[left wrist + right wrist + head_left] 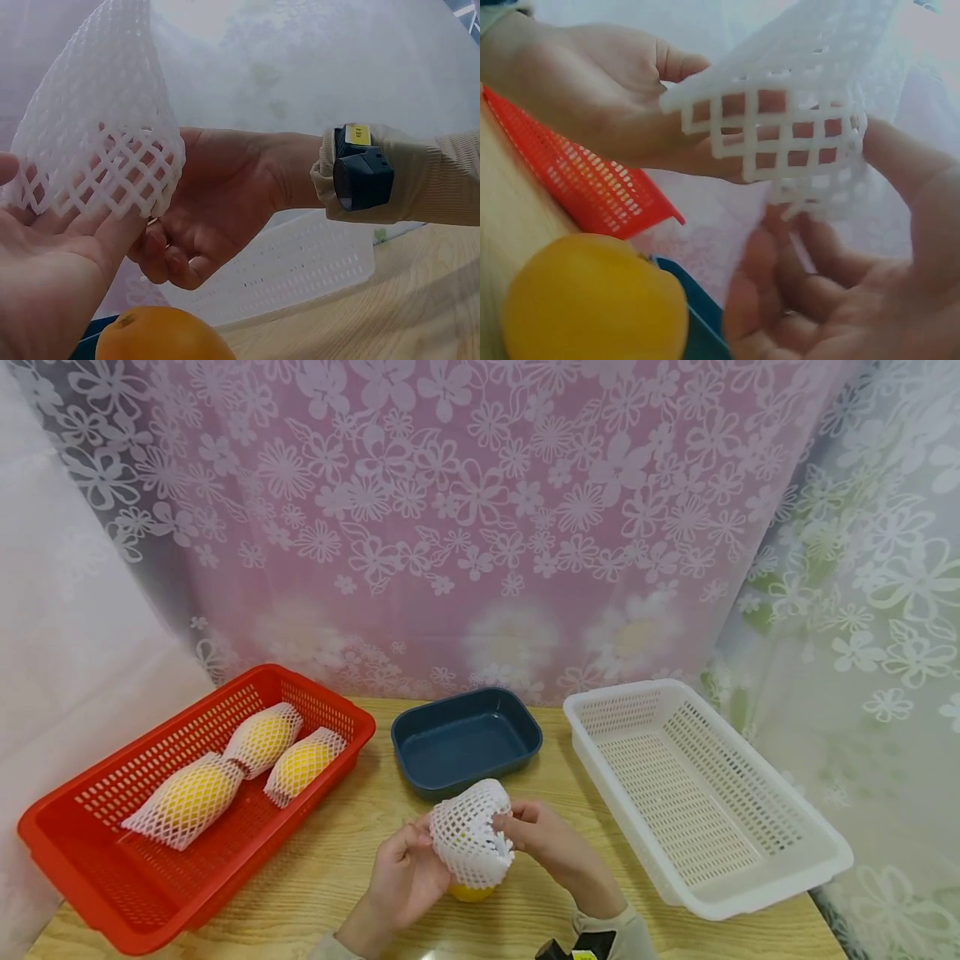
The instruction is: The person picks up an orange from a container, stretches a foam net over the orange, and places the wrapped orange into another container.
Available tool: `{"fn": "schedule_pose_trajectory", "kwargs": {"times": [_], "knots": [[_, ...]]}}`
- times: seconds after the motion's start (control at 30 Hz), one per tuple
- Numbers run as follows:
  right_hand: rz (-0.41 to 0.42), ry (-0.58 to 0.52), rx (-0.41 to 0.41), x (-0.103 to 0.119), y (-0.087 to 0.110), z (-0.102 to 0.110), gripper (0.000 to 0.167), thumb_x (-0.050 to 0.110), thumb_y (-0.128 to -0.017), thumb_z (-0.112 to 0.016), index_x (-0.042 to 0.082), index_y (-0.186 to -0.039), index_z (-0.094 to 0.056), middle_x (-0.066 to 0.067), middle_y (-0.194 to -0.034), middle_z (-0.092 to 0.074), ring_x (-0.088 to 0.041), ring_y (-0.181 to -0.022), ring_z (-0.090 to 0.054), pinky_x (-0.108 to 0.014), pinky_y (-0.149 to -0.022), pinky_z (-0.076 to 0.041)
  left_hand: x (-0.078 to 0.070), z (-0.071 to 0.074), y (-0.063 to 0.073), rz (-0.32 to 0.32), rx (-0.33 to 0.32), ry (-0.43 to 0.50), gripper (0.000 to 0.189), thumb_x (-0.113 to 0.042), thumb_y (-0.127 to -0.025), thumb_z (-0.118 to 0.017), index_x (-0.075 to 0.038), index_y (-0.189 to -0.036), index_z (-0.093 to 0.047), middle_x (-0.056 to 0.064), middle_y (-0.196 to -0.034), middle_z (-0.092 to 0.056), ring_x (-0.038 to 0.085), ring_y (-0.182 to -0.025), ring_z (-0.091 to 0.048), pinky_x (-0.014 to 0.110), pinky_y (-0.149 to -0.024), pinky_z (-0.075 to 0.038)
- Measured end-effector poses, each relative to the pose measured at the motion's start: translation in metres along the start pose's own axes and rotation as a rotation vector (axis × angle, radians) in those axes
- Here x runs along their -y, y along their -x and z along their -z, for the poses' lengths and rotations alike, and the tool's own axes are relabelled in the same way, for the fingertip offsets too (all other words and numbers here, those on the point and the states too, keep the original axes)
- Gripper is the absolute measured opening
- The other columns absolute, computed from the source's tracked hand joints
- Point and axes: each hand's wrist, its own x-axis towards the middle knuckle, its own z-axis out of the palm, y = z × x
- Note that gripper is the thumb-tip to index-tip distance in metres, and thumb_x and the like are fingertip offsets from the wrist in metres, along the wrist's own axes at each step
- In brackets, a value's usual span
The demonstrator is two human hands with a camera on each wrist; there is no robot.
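Note:
Both hands hold a white foam fruit net [472,835] over the front of the table. My left hand [408,872] grips its left side, the palm turned up and the fingers partly behind the mesh in the left wrist view. On the other side, my right hand [551,847] pinches the net's open edge between thumb and fingers. Below the net sits a bare yellow fruit [596,300], mango-like, apart from both hands; the net [105,120] covers most of it in the head view.
At left, a red basket [75,902] contains yellow fruits [266,739] in foam nets. A dark blue tray [465,747] stands behind the hands. To the right is a white slotted basket [675,793]. Floral curtains [450,510] hang behind the wooden table [300,893].

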Motion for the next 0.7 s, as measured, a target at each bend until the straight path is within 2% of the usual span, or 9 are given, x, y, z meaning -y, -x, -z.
{"fn": "schedule_pose_trajectory", "kwargs": {"times": [0.07, 0.17, 0.3, 0.37, 0.53, 0.63, 0.7], "knots": [[0.033, -0.090, -0.005, -0.002, 0.001, -0.002, 0.016, 0.011, -0.099, -0.053, 0.014, -0.106, -0.067, 0.004, -0.099, -0.068, -0.009, -0.091, -0.062, -0.027, -0.081, -0.051, 0.000, 0.002, 0.001, -0.004, 0.007, 0.007, 0.051, -0.008, -0.092, -0.023, -0.008, -0.134, -0.052, 0.006, -0.131, -0.053, 0.023, -0.118, -0.051, 0.041, -0.100, -0.040], [0.090, -0.262, -0.034, -0.007, 0.003, -0.005, 0.022, 0.005, -0.100, -0.050, 0.014, -0.107, -0.068, 0.004, -0.102, -0.068, -0.008, -0.093, -0.061, -0.026, -0.086, -0.048, -0.001, 0.005, 0.004, -0.024, 0.001, 0.031, 0.050, -0.007, -0.092, -0.022, -0.008, -0.129, -0.056, 0.005, -0.127, -0.056, 0.021, -0.114, -0.053, 0.037, -0.097, -0.042], [0.176, -0.521, -0.056, -0.013, 0.007, -0.008, 0.033, -0.001, -0.102, -0.037, 0.012, -0.110, -0.067, 0.002, -0.105, -0.066, -0.010, -0.095, -0.059, -0.025, -0.087, -0.047, -0.001, 0.009, 0.007, -0.072, -0.001, 0.073, 0.049, -0.005, -0.092, -0.020, -0.008, -0.120, -0.060, 0.003, -0.120, -0.061, 0.016, -0.107, -0.056, 0.030, -0.092, -0.044], [0.205, -0.613, -0.048, -0.016, 0.008, -0.009, 0.038, -0.001, -0.102, -0.031, 0.010, -0.112, -0.066, -0.001, -0.106, -0.065, -0.011, -0.095, -0.060, -0.025, -0.085, -0.049, -0.001, 0.011, 0.008, -0.096, 0.003, 0.091, 0.049, -0.004, -0.092, -0.019, -0.007, -0.118, -0.060, 0.003, -0.118, -0.063, 0.015, -0.104, -0.057, 0.029, -0.090, -0.045], [0.212, -0.684, -0.009, -0.024, 0.009, -0.011, 0.040, 0.000, -0.103, -0.026, 0.004, -0.118, -0.063, -0.007, -0.108, -0.067, -0.014, -0.095, -0.064, -0.025, -0.081, -0.054, 0.000, 0.016, 0.010, -0.126, 0.019, 0.095, 0.051, -0.001, -0.091, -0.017, -0.003, -0.120, -0.060, 0.007, -0.118, -0.066, 0.015, -0.102, -0.061, 0.028, -0.088, -0.049], [0.181, -0.685, -0.040, -0.029, 0.010, -0.013, 0.038, 0.003, -0.105, -0.027, 0.005, -0.117, -0.063, -0.006, -0.108, -0.067, -0.013, -0.096, -0.064, -0.025, -0.081, -0.053, 0.001, 0.021, 0.012, -0.122, -0.011, 0.090, 0.052, 0.000, -0.091, -0.016, -0.002, -0.120, -0.059, 0.006, -0.115, -0.066, 0.014, -0.100, -0.062, 0.026, -0.087, -0.050], [0.166, -0.686, -0.071, -0.032, 0.009, -0.014, 0.037, 0.004, -0.106, -0.028, 0.007, -0.116, -0.064, -0.004, -0.108, -0.066, -0.012, -0.097, -0.062, -0.025, -0.084, -0.052, 0.001, 0.024, 0.015, -0.095, -0.042, 0.093, 0.052, 0.000, -0.092, -0.014, -0.005, -0.119, -0.058, 0.004, -0.111, -0.066, 0.013, -0.098, -0.063, 0.026, -0.085, -0.051]]}}
